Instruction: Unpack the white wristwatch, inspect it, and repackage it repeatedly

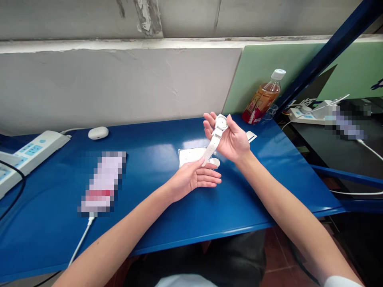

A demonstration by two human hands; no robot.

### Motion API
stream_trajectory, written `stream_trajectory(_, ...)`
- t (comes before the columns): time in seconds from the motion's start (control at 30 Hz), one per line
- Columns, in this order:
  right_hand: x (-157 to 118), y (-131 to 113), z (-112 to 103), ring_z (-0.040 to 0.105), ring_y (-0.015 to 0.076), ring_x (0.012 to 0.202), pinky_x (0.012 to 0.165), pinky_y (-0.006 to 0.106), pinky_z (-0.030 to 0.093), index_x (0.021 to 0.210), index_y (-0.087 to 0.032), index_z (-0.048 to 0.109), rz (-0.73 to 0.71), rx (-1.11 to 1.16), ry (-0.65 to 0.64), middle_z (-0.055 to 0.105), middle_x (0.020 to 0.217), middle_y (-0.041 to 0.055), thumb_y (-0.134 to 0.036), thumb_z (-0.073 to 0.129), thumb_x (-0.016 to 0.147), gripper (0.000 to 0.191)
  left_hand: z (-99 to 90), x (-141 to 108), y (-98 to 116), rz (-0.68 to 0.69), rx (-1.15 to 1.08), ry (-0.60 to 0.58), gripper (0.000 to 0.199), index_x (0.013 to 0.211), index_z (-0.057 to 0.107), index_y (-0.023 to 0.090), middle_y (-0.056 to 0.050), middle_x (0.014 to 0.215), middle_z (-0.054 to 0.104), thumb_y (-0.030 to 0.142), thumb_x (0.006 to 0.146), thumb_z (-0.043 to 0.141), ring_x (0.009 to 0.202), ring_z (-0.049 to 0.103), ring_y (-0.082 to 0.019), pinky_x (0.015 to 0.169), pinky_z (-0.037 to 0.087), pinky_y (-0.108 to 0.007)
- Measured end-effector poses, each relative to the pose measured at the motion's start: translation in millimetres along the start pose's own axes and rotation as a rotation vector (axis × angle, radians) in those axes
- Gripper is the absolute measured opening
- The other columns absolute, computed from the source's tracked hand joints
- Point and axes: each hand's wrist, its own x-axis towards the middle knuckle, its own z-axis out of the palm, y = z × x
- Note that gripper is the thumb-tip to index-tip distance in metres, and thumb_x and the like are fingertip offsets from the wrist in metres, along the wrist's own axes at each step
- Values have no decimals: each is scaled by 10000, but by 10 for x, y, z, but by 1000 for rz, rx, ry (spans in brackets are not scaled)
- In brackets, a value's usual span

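A white wristwatch [222,122] is held above the blue table, its face turned up and its strap slanting down to the left. My right hand [235,140] has the watch face between thumb and fingers. The lower end of the strap is pinched by my left hand [194,177] between thumb and index finger, the other fingers stretched out. Beneath the strap, a white rectangular item [190,156] and a small round white item [214,162] lie on the table, both partly hidden by my left hand.
On the blue table [143,159] are a phone [103,181] on a white cable, a white oval case [98,132], a power strip [32,153] at left, and a drink bottle [261,99] at back right. A small white card [251,136] lies behind my right hand.
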Motion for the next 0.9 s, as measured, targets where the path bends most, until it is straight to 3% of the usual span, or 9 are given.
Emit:
stream_trajectory(0.23, -58, -19, 75, 617, 124, 1228, 1115, 365, 447, 1078, -278, 669, 7, -52, -28, 705, 1249, -30, -266, 326, 1023, 348, 19, -41, 40, -69, -89, -38, 460, 1131, 676, 33, -211, 1070, 751, 409, 1044, 425, 899, 757, -248, 863, 572, -354)
stream_trajectory(0.4, -82, -69, 102, 535, 169, 1335, 1112, 431, 440, 1072, -300, 671, -34, -141, 44, 662, 1330, -37, -326, 290, 1030, 383, -24, -49, 38, -116, -142, -152, 503, 1150, 665, 31, -236, 1145, 724, 435, 1045, 384, 959, 744, -265, 928, 533, -387)
stream_trajectory(0.5, -84, -94, 88, 519, 204, 1352, 1112, 461, 424, 1083, -307, 682, 10, -199, 3, 659, 1338, -24, -402, 330, 1024, 370, -31, -56, 24, -73, -134, -198, 420, 1244, 616, 72, -223, 1187, 711, 388, 1019, 455, 1012, 732, -283, 972, 502, -422)
stream_trajectory(0.67, -106, -110, 100, 574, 261, 1293, 1145, 466, 358, 1104, -238, 726, 79, -366, -211, 724, 1220, 59, -502, 513, 965, 367, 5, -75, 38, 86, -117, -194, 422, 1351, 548, 159, -193, 1361, 619, 306, 960, 607, 1226, 627, -333, 1048, 447, -482)
stream_trajectory(0.9, -90, -39, 48, 329, 275, 1478, 1203, 440, 244, 1065, -261, 779, -95, -719, -209, 552, 1479, 19, -471, 539, 965, 335, 9, -62, 31, 185, -134, -135, 452, 1326, 562, 132, -196, 1362, 613, 221, 905, 698, 1297, 570, -339, 1116, 389, -488)
